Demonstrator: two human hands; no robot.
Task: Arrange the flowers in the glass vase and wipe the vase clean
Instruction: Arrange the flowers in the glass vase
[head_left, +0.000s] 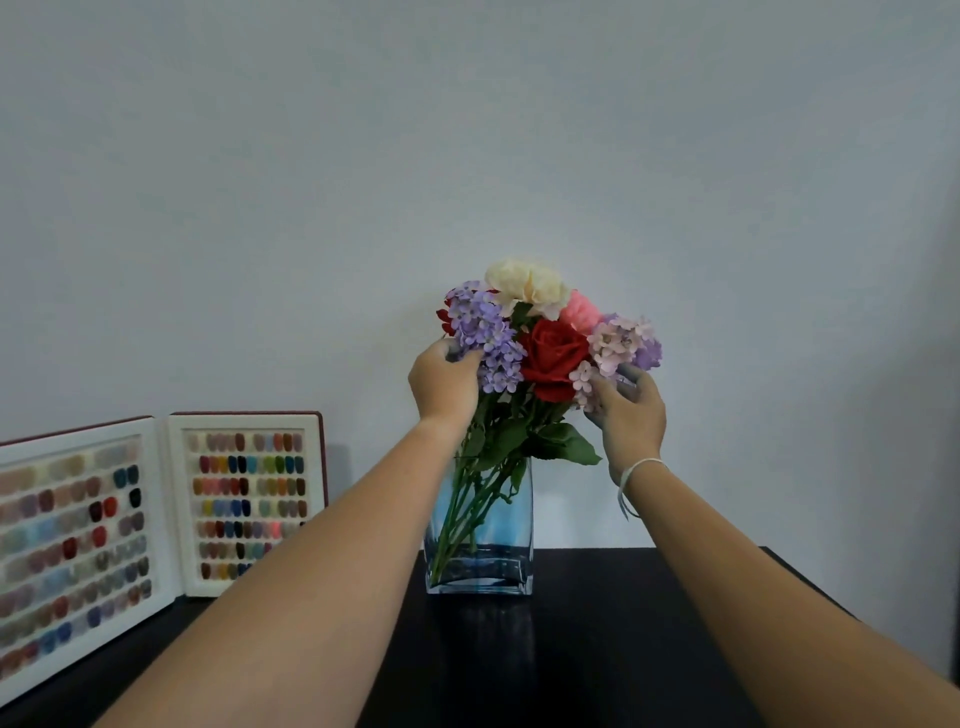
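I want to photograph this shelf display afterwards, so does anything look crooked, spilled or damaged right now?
Nothing stands out. The blue-tinted rectangular glass vase stands upright on the black tabletop, no spill visible. The mixed bouquet sits in it, the left hand and right hand touching its sides.

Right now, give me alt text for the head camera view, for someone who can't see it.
Two hands, left hand and right hand, adjust a mixed bouquet standing in a blue-tinted glass vase on a black table. Nail colour sample boards lean against the wall at left.
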